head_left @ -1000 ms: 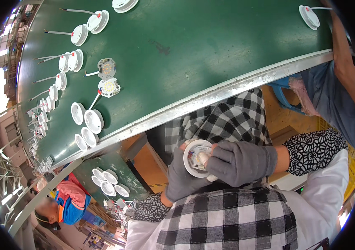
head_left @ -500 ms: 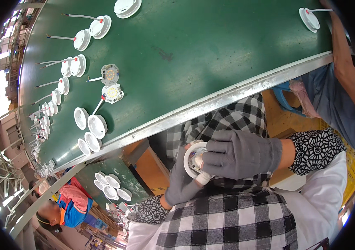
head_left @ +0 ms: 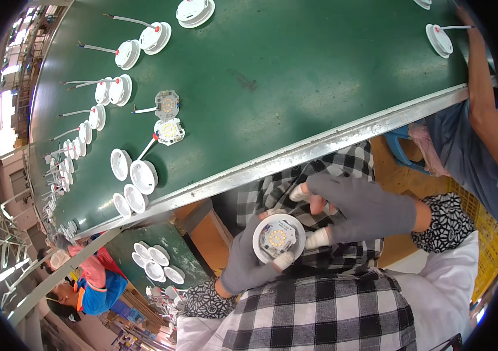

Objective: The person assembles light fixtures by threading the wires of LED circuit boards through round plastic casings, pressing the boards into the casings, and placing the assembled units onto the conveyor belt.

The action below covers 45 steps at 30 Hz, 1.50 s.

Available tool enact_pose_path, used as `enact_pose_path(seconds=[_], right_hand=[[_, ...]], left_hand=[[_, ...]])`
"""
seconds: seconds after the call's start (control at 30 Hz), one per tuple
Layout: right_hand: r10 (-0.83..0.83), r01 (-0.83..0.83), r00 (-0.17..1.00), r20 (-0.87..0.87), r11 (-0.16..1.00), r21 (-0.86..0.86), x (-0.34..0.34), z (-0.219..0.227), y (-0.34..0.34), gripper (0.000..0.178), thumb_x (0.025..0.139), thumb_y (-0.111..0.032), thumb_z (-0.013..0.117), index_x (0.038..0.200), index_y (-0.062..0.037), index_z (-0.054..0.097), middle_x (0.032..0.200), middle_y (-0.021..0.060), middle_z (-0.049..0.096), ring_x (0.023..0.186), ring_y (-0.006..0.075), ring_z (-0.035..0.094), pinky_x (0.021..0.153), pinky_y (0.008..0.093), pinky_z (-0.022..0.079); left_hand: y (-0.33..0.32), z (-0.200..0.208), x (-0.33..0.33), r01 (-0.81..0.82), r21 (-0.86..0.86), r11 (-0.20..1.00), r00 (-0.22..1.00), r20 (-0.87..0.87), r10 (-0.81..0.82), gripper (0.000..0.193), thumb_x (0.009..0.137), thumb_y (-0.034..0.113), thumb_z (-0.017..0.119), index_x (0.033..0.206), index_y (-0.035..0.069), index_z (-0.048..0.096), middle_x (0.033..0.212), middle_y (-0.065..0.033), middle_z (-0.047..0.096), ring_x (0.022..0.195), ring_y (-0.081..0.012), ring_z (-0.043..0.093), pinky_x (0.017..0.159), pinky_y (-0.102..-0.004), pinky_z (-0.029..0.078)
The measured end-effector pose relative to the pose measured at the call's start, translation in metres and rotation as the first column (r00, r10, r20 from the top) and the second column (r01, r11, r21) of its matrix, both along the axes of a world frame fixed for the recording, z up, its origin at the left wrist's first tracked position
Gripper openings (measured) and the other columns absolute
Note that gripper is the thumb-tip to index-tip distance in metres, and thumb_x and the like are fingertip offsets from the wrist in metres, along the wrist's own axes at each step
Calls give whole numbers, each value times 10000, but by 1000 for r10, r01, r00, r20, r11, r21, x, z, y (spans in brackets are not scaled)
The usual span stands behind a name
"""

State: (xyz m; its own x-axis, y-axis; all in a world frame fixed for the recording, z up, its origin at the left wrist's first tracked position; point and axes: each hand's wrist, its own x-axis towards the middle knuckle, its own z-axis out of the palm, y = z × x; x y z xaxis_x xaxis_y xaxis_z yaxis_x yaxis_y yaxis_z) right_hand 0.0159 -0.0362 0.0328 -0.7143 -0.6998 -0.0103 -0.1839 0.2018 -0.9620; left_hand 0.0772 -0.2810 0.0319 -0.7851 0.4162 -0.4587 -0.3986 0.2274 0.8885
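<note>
My left hand (head_left: 244, 260), in a grey glove with taped fingertips, grips a round white downlight housing (head_left: 259, 227) over my lap. Inside the housing's rim lies an LED board (head_left: 278, 236) with a ring of yellow chips, facing up. Just right of it, my gloved right hand (head_left: 348, 207) is apart from the housing, its fingers spread and holding nothing. On the green bench sit two loose LED boards, the nearer one (head_left: 170, 131) with a red-and-white wire. Beside them are several white housings, among them a ring-shaped one (head_left: 143, 177) near the bench edge.
A metal edge (head_left: 319, 142) borders the green bench (head_left: 296, 70). Rows of wired white downlights (head_left: 155, 38) stand along its left side. More white housings (head_left: 155, 270) rest on a lower green surface. A co-worker's arm (head_left: 483, 99) reaches over the bench at right; another person (head_left: 94, 281) is at lower left.
My right hand has lifted off the housing and moved right, its fingers opening. The LED board inside is now uncovered, and my left hand still holds the housing.
</note>
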Motion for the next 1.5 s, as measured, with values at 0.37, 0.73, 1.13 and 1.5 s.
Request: enact_pose_path(seconds=[0.37, 0.73, 1.13, 1.5], right_hand=[[4, 27, 642, 767, 999, -28, 44, -30, -35, 492, 917, -453, 550, 1113, -8, 622, 846, 89, 678, 580, 98, 625, 558, 231, 507], [-27, -24, 734, 678, 998, 66, 14, -28, -32, 385, 885, -317, 561, 1046, 15, 670, 707, 96, 664, 482, 107, 599, 470, 240, 493], [-38, 110, 846, 532, 988, -105, 25, -20, -30, 567, 873, -481, 594, 1156, 6, 531, 904, 151, 666, 846, 231, 660, 758, 324, 500], [-223, 290, 877, 426, 952, -98, 35, -19, -44, 430, 885, -383, 567, 1079, 1, 585, 840, 159, 667, 725, 247, 663, 681, 334, 511]], left_hand=[[6, -1, -12, 337, -72, 939, 925, -163, -345, 712, 696, 250, 802, 1251, -28, 455, 1073, -152, 634, 930, -258, 665, 815, -342, 527], [11, -22, -6, 45, 158, 986, 998, 28, -50, 992, 629, 376, 883, 1335, 2, 294, 1192, -123, 551, 1083, -230, 575, 927, -361, 481], [1, -28, -4, -118, 59, 991, 987, -106, 124, 1009, 542, 190, 932, 1262, 52, 239, 1163, -106, 521, 1063, -179, 577, 921, -334, 492], [5, -11, -10, 41, -280, 959, 908, -389, -153, 992, 532, 311, 938, 1246, 14, 316, 1105, -112, 569, 984, -179, 624, 852, -307, 514]])
